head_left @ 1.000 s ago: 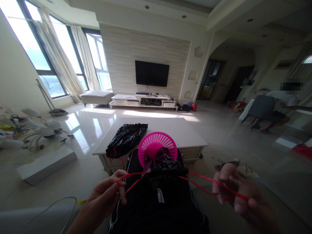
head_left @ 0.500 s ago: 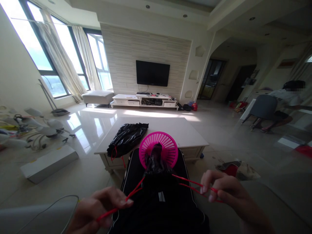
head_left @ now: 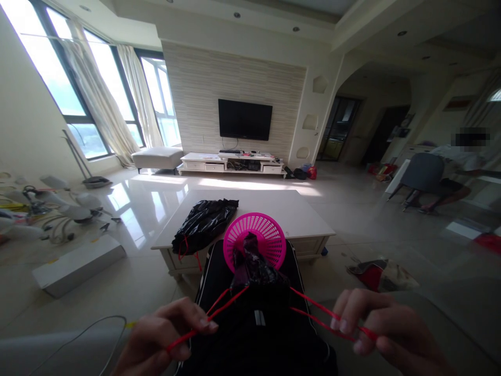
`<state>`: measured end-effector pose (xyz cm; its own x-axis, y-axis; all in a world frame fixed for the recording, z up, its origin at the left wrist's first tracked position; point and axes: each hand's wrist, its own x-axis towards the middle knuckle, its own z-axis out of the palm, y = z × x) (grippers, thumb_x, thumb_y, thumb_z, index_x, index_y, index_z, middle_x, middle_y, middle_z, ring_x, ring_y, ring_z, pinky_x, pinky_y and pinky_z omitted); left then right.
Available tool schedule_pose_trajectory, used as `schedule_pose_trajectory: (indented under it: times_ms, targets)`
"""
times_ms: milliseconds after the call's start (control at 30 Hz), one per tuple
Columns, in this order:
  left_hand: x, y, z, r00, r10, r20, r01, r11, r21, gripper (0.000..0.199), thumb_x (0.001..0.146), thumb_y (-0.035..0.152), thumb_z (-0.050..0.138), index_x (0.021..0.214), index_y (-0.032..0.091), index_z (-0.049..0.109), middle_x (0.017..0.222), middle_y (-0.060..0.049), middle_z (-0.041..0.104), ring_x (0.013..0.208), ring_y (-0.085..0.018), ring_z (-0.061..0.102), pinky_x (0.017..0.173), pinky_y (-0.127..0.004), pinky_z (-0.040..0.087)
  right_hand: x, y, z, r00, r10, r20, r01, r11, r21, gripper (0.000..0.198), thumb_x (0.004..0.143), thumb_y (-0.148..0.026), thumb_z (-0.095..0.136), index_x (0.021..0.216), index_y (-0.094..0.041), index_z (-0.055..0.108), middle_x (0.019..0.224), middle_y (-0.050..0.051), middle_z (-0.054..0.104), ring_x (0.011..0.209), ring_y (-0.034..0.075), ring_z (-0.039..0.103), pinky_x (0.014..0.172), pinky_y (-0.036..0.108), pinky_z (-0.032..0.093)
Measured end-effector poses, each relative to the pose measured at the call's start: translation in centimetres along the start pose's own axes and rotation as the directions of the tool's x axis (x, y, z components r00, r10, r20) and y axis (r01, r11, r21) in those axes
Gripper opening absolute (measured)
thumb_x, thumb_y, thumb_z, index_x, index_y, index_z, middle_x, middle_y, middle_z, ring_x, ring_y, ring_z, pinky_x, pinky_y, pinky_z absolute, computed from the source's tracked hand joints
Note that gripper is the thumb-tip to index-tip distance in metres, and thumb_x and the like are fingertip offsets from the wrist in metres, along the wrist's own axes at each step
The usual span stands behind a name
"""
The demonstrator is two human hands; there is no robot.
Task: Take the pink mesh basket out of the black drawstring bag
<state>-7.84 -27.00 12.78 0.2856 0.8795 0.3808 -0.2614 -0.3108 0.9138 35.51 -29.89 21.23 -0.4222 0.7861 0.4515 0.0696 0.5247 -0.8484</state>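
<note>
Currently, head view: I read no brand, label or writing anywhere. Left hand (head_left: 164,339) is closed, pinching a red drawstring (head_left: 211,316); right hand (head_left: 385,337) is likewise closed on the drawstring's other end. Both strands run taut up to a black plastic bag (head_left: 254,271) gathered at its mouth, lying between the hands and just beyond them, against a pink perforated basket (head_left: 270,240) on a black case (head_left: 242,339). A second black bag (head_left: 203,224) lies on a white coffee table (head_left: 297,214). Glossy tiled floor; wall-mounted TV (head_left: 245,119); a person sits far right.
</note>
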Motion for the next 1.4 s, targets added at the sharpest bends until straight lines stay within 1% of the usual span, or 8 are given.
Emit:
schedule_pose_trajectory:
  times_ms: [167, 267, 367, 567, 767, 867, 1200, 1400]
  targets:
    - [0.4, 0.5, 0.7, 0.987, 0.033, -0.157, -0.034, 0.999, -0.003, 0.016, 0.096, 0.039, 0.069, 0.105, 0.039, 0.083, 0.116, -0.006, 0.073, 0.105, -0.03, 0.072, 0.096, -0.048, 0.063, -0.6, 0.3, -0.2, 0.992, -0.039, -0.121, 0.04, 0.999, 0.005, 0.034, 0.102, -0.045, 0.053, 0.092, -0.026, 0.08, 0.093, 0.011, 0.064, 0.086, 0.02, 0.066, 0.077, 0.033, 0.062]
    - [1.8, 1.1, 2.3, 0.94, 0.117, -0.321, -0.101, 0.993, 0.067, 0.042, 0.088, 0.036, 0.079, 0.13, 0.045, 0.074, 0.131, -0.005, 0.064, 0.106, -0.028, 0.072, 0.097, -0.045, 0.064, 0.1, 0.6, -0.4, 0.965, -0.072, -0.254, 0.033, 0.987, -0.156, 0.024, 0.101, -0.038, 0.059, 0.101, -0.028, 0.081, 0.117, 0.011, 0.06, 0.098, 0.018, 0.067, 0.086, 0.029, 0.064]
    - [3.0, 1.2, 3.5, 0.901, 0.192, -0.389, -0.133, 0.976, 0.174, 0.06, 0.093, 0.029, 0.076, 0.143, 0.057, 0.06, 0.128, 0.0, 0.061, 0.102, -0.018, 0.072, 0.095, -0.033, 0.064, 0.7, 0.9, -0.5, 0.94, -0.143, -0.309, 0.059, 0.962, -0.266, 0.02, 0.098, -0.027, 0.063, 0.109, -0.031, 0.08, 0.116, 0.008, 0.056, 0.103, 0.013, 0.066, 0.093, 0.022, 0.062]
    - [2.9, 0.8, 3.5, 0.946, 0.198, -0.256, -0.129, 0.956, 0.263, 0.07, 0.1, 0.025, 0.068, 0.152, 0.064, 0.042, 0.114, 0.003, 0.071, 0.084, -0.011, 0.077, 0.083, -0.024, 0.066, 1.2, 2.2, 0.5, 0.956, -0.038, -0.291, 0.008, 0.994, -0.105, 0.061, 0.099, -0.019, 0.063, 0.149, -0.052, 0.053, 0.131, 0.003, 0.066, 0.102, 0.011, 0.074, 0.093, 0.02, 0.064]
    - [2.6, 3.3, 5.5, 0.95, 0.011, -0.312, -0.065, 0.985, -0.162, 0.087, 0.087, 0.032, 0.085, 0.15, 0.069, 0.038, 0.099, 0.006, 0.064, 0.061, -0.007, 0.068, 0.061, -0.021, 0.064, 1.9, 3.6, 1.5, 0.938, 0.146, -0.315, -0.114, 0.986, 0.12, 0.079, 0.098, -0.025, 0.068, 0.158, -0.059, 0.031, 0.124, 0.001, 0.073, 0.105, 0.011, 0.075, 0.096, 0.024, 0.064]
    - [2.7, 4.2, 6.1, 0.949, -0.05, -0.312, -0.035, 0.965, -0.261, 0.092, 0.083, 0.032, 0.089, 0.15, 0.069, 0.039, 0.096, 0.008, 0.063, 0.059, -0.005, 0.066, 0.055, -0.015, 0.059, 2.5, 3.9, 1.9, 0.926, 0.18, -0.332, -0.105, 0.967, 0.232, 0.086, 0.096, -0.025, 0.07, 0.158, -0.063, 0.024, 0.12, -0.001, 0.071, 0.108, 0.012, 0.075, 0.096, 0.026, 0.065]
    - [3.1, 2.8, 5.6, 0.963, 0.001, -0.269, -0.029, 0.995, -0.099, 0.082, 0.092, 0.03, 0.08, 0.152, 0.066, 0.038, 0.102, 0.005, 0.064, 0.069, -0.011, 0.071, 0.072, -0.028, 0.068, 3.7, 2.1, 3.0, 0.85, 0.35, -0.393, -0.178, 0.893, 0.413, 0.116, 0.083, -0.028, 0.086, 0.163, -0.057, 0.007, 0.092, -0.004, 0.065, 0.072, 0.008, 0.068, 0.07, 0.02, 0.062]
    - [3.0, 2.7, 6.2, 0.969, 0.036, -0.243, -0.037, 0.999, 0.0, 0.071, 0.096, 0.027, 0.074, 0.152, 0.061, 0.044, 0.106, 0.003, 0.066, 0.073, -0.012, 0.074, 0.072, -0.026, 0.067, 3.4, -1.1, 3.9, 0.81, 0.489, -0.325, -0.228, 0.773, 0.592, 0.131, 0.069, -0.041, 0.096, 0.161, -0.059, 0.005, 0.083, -0.007, 0.059, 0.055, 0.006, 0.055, 0.054, 0.019, 0.045]
